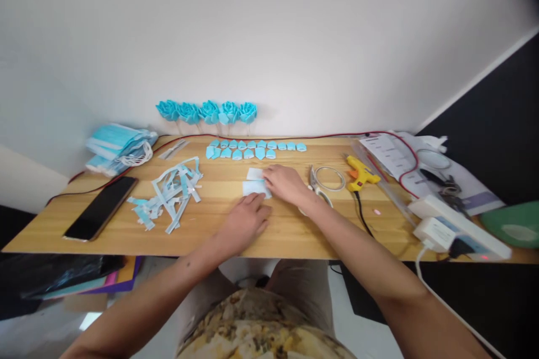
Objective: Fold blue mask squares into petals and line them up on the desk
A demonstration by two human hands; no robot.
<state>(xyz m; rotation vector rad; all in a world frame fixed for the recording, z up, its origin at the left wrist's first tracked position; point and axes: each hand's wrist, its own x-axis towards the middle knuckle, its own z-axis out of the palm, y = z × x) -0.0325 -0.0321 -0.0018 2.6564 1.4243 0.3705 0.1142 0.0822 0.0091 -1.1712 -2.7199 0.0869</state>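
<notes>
A pale blue rectangle of mask fabric [253, 187] lies on the wooden table before me, with a whiter piece [254, 173] just behind it. My right hand [285, 182] comes in from the right, its fingers bent and closed at the right edge of the blue fabric. At the near edge of the same piece, my left hand [246, 219] rests its fingertips, with the thumb apart from the fingers. Behind the pieces sit two rows of small folded blue petals [249, 153]. White-handled scissors [312, 182] lie beside my right wrist, partly hidden by it.
Several blue fabric flowers [209, 112] on sticks stand against the wall. Cut strips [172, 193], a phone [101, 208] and stacked masks [115, 148] lie left. To the right are a wire coil [329, 178], a yellow glue gun [361, 174] and a power strip [463, 230].
</notes>
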